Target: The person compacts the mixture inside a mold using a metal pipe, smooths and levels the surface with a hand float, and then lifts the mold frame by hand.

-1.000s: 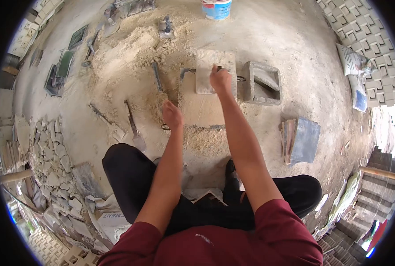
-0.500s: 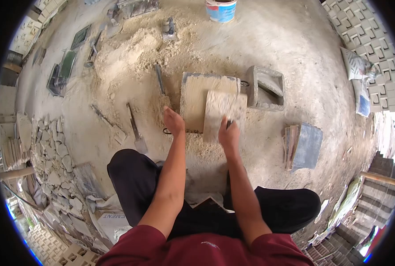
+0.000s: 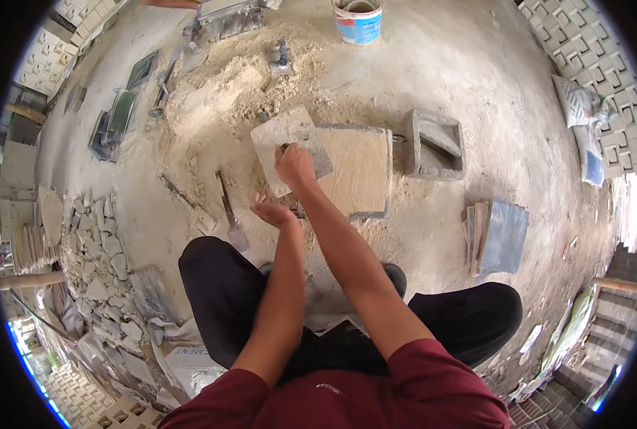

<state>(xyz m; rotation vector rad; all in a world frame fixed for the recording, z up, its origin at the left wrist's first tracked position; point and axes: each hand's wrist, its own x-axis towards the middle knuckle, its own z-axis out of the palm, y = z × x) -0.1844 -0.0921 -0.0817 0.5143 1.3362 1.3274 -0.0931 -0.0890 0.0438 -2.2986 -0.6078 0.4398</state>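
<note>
at the powder-filled mould [image 3: 357, 171], the right hand [image 3: 295, 166] grips a pale, grey-smeared board [image 3: 279, 129], left hand [image 3: 273, 211] open, empty.

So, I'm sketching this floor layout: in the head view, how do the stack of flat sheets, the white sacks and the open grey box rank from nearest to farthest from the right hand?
From the right hand:
1. Open grey box, to its right.
2. Stack of flat sheets, lower right.
3. White sacks, far right.
</note>
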